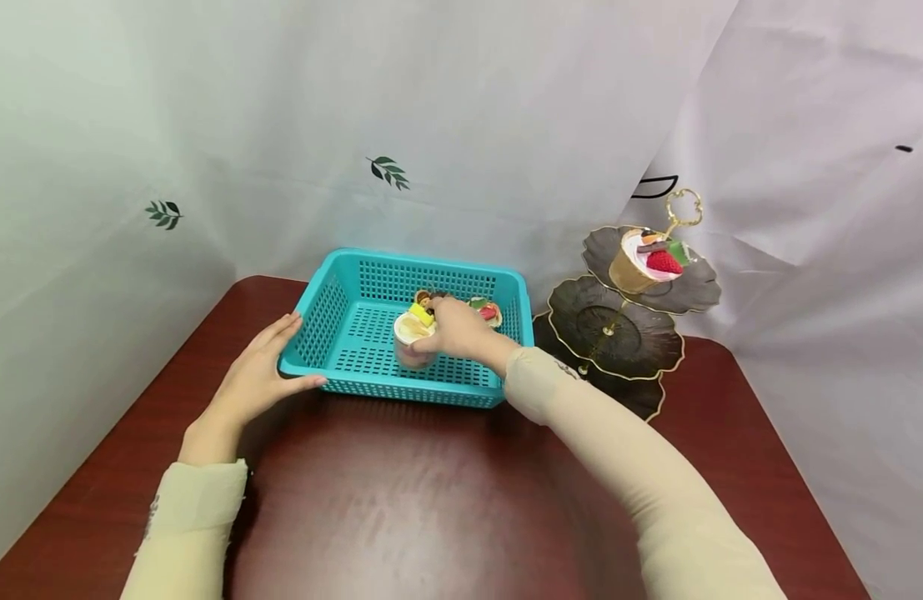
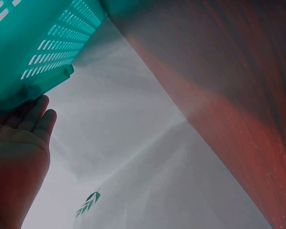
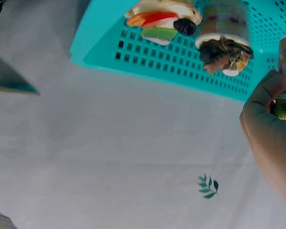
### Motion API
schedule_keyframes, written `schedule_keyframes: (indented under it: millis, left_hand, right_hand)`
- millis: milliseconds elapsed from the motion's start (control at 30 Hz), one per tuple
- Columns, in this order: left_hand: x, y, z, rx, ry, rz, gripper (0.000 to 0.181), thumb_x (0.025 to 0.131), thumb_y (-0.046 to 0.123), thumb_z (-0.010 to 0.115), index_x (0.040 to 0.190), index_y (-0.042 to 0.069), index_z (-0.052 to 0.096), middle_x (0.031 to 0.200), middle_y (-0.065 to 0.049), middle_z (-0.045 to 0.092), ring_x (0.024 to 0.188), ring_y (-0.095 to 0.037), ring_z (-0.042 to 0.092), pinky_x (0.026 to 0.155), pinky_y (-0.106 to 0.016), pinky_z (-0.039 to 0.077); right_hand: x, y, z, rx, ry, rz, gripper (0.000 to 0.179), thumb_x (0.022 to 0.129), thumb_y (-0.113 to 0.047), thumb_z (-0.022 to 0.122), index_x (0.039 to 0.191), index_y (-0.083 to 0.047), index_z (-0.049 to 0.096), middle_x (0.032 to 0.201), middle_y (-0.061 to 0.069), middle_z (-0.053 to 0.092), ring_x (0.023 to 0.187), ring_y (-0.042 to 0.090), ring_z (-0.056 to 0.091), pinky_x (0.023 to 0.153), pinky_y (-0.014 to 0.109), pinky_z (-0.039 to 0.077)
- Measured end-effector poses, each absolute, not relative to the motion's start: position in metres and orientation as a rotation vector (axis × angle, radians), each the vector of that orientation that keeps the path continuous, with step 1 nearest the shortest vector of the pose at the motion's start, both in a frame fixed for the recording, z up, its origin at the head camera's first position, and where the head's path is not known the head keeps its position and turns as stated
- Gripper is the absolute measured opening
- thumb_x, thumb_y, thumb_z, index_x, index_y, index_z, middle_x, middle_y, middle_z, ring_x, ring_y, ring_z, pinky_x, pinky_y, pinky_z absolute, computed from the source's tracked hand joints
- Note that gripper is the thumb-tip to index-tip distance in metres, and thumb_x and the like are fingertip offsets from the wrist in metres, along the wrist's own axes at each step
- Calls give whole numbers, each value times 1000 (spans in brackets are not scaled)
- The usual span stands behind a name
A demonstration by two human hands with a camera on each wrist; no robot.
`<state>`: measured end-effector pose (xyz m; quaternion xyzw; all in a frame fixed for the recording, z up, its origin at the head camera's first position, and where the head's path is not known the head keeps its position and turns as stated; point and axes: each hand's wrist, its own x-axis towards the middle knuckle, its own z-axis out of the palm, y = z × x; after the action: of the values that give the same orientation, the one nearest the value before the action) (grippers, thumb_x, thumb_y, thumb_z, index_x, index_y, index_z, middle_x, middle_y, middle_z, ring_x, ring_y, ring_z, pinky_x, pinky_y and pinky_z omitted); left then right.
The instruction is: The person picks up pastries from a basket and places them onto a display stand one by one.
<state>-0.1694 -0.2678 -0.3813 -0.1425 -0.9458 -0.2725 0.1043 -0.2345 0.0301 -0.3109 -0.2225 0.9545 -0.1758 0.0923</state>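
Note:
A turquoise plastic basket stands on the table. My left hand rests at its left front corner, fingers fairly straight along the side rim and thumb at the front rim. Inside the basket, my right hand grips a dessert cup with a pale cream top and yellow topping, thumb and fingers around its upper part. Behind that hand are a fruit-topped dessert with red and green pieces and a dessert cup with dark brown topping; the hand partly covers both in the head view.
Right of the basket rises a three-tier dark stand with gold edges and a ring handle. A fruit-topped dessert in a tan cup sits tilted on its top tier. White cloth hangs behind the reddish-brown table.

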Motion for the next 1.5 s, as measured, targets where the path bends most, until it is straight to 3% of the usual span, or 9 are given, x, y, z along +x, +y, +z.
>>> schedule_keyframes:
  millis: [400, 667, 1167, 1500]
  left_hand:
    - [-183, -271, -367, -435, -2782, -789, 101, 72, 45, 81, 150, 3, 31, 156, -20, 29, 141, -41, 28, 103, -65, 35]
    - [-186, -271, -363, -421, -2796, -762, 103, 72, 46, 81, 150, 3, 30, 156, -20, 28, 142, -41, 27, 102, -67, 35]
    - [-181, -268, -371, -406, -2824, -790, 103, 72, 45, 82, 151, 4, 29, 158, -18, 26, 143, -40, 25, 104, -66, 34]
    - [-176, -268, -379, -410, -2827, -810, 103, 73, 45, 81, 151, 4, 28, 157, -20, 27, 142, -41, 25, 102, -67, 34]
  right_hand:
    - [-228, 41, -279, -687, 2848, -556, 56, 81, -41, 73, 121, -5, 58, 103, 4, 66, 85, 17, 59, 73, 29, 50]
    - [-226, 47, -270, -680, 2869, -541, 58, 77, -46, 75, 119, -9, 60, 102, 1, 66, 87, 16, 59, 72, 31, 50]
    - [-212, 66, -259, -709, 2808, -576, 68, 79, -42, 74, 131, -4, 54, 114, 6, 65, 96, 18, 59, 81, 32, 50]
    - [-204, 82, -254, -712, 2772, -580, 69, 79, -41, 74, 132, -3, 52, 114, 7, 63, 94, 18, 58, 78, 31, 50]
